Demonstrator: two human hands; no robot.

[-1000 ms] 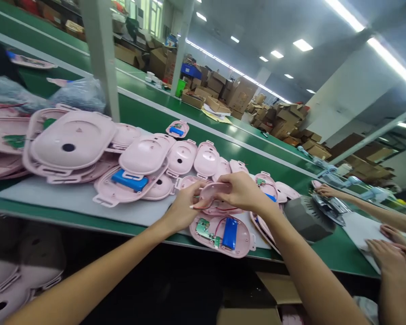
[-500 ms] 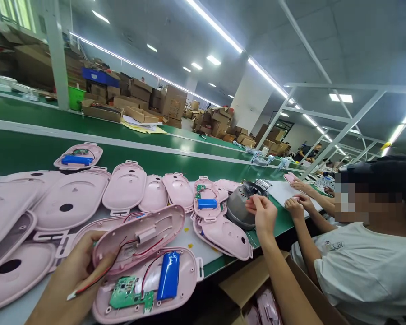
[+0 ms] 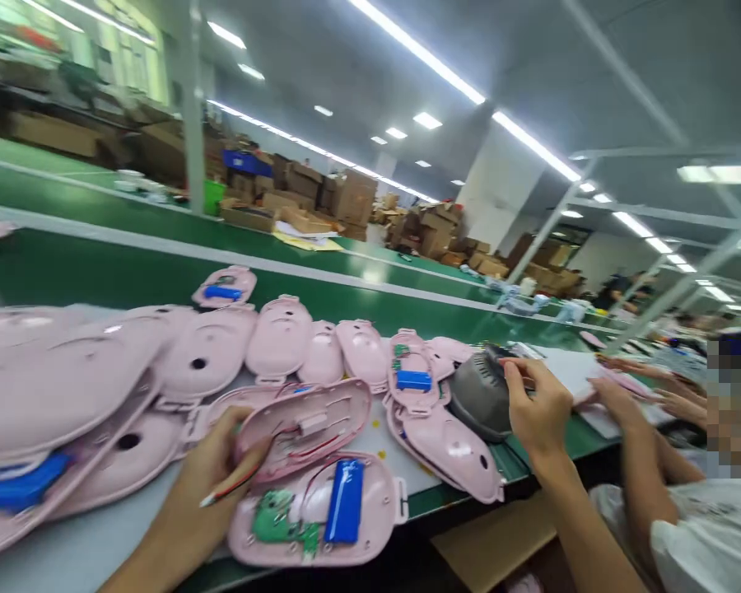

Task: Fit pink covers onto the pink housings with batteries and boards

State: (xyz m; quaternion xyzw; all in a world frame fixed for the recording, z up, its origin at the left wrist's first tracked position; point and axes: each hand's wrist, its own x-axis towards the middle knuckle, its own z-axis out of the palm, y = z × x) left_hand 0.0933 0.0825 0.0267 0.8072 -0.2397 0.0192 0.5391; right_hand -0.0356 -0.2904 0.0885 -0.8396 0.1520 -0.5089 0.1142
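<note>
My left hand (image 3: 207, 473) grips a pink plastic shell half (image 3: 339, 412), tilted with its hollow inside showing. Red and black wires run inside it, and a loose lead with a white plug (image 3: 206, 500) hangs over my fingers. Just below lies the other pink half (image 3: 314, 553), open side up, with a green circuit board (image 3: 275, 517) and a blue battery pack (image 3: 344, 502). My right hand (image 3: 540, 403) is raised in a pinch in front of a grey slotted housing (image 3: 478, 395); whatever its fingertips hold is too small to make out.
Several pink shells (image 3: 210, 346) crowd the left and back of the bench. More overlap near a pink shell pair (image 3: 450, 449) by the front edge. An open cardboard box (image 3: 494, 539) stands below the edge. At right, a co-worker's arms (image 3: 630, 420) reach over the bench.
The view has swung left, so the bench things sit further right in it. My left hand keeps the shell half, and my right hand stays pinched by the grey housing.
</note>
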